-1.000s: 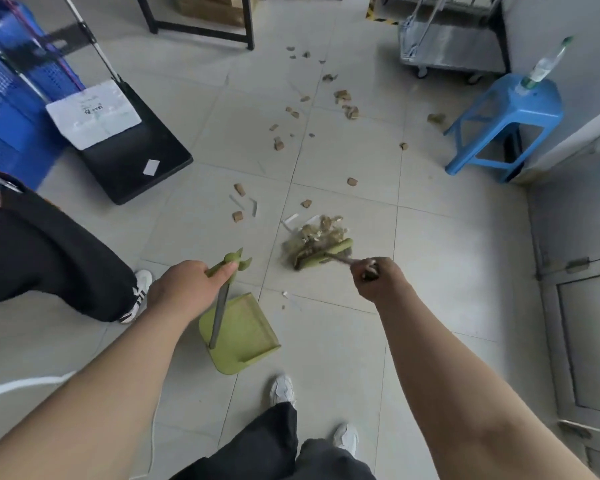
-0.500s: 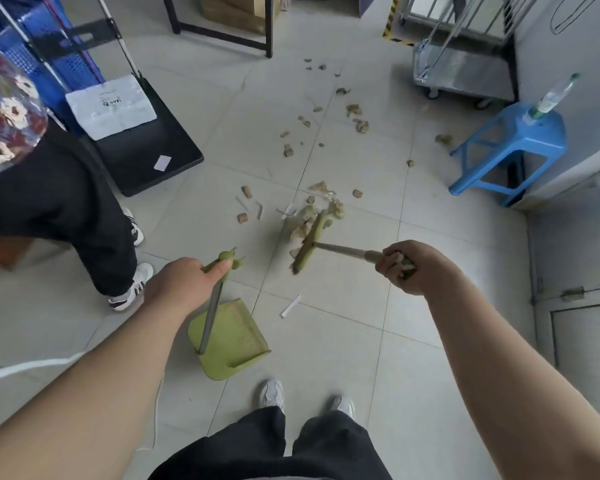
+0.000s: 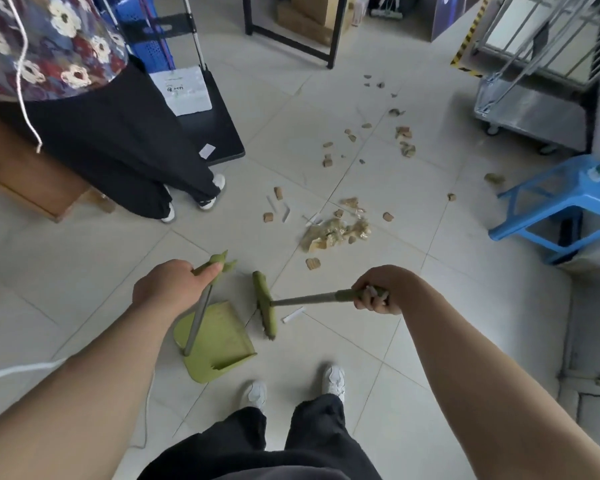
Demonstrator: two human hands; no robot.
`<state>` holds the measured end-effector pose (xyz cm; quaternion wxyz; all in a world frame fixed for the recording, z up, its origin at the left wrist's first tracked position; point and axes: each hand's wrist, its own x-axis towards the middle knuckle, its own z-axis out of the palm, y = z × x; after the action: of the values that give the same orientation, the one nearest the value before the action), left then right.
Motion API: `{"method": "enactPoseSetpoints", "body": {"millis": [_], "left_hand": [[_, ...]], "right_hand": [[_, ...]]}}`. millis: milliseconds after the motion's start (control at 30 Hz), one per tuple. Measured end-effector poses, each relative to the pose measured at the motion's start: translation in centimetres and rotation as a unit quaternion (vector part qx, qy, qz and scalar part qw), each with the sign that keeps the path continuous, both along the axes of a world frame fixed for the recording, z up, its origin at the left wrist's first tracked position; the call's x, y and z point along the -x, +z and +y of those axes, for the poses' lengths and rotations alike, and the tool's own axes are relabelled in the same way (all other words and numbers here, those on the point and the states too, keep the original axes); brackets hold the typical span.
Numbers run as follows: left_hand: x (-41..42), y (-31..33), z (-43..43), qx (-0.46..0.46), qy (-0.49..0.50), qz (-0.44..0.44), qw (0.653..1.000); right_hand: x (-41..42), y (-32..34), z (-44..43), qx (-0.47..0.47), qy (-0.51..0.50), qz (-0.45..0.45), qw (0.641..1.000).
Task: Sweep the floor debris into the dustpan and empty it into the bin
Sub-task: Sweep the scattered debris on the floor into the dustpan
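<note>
My left hand (image 3: 172,291) grips the top of the long handle of a green dustpan (image 3: 219,344), which stands on the tiled floor in front of my feet. My right hand (image 3: 378,294) holds the handle of a green broom, whose head (image 3: 264,304) sits right beside the pan's open side. A heap of tan debris (image 3: 336,232) lies further out, past the broom head. More scraps (image 3: 404,133) are scattered toward the back, and a white strip (image 3: 293,315) lies just right of the broom head. No bin is in view.
A person in black trousers (image 3: 125,150) stands at the left, next to a black platform trolley (image 3: 215,126) and a wooden piece (image 3: 32,174). A blue plastic stool (image 3: 555,209) stands at the right, a metal cart (image 3: 530,112) behind it. A white cable (image 3: 14,370) crosses the floor at left.
The broom head has swung back from the debris heap to the dustpan's mouth. The heap stays out on the floor. The view has tilted up, and the other person stepped closer.
</note>
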<state>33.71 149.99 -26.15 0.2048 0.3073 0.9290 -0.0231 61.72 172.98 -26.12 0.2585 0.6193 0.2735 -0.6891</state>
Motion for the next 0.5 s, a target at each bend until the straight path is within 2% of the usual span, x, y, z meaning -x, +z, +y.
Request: {"method": "enactPoseSetpoints", "body": {"millis": [200, 500], "left_hand": [[-3.3, 0.3, 1.3, 0.019, 0.015, 0.047, 0.999], [-8.0, 0.8, 6.7, 0.028, 0.008, 0.096, 0.995]], "right_hand": [[-2.9, -1.1, 5.6, -0.034, 0.144, -0.054, 0.988], [-7.4, -1.2, 14.7, -0.111, 0.095, -0.063, 0.987]]}}
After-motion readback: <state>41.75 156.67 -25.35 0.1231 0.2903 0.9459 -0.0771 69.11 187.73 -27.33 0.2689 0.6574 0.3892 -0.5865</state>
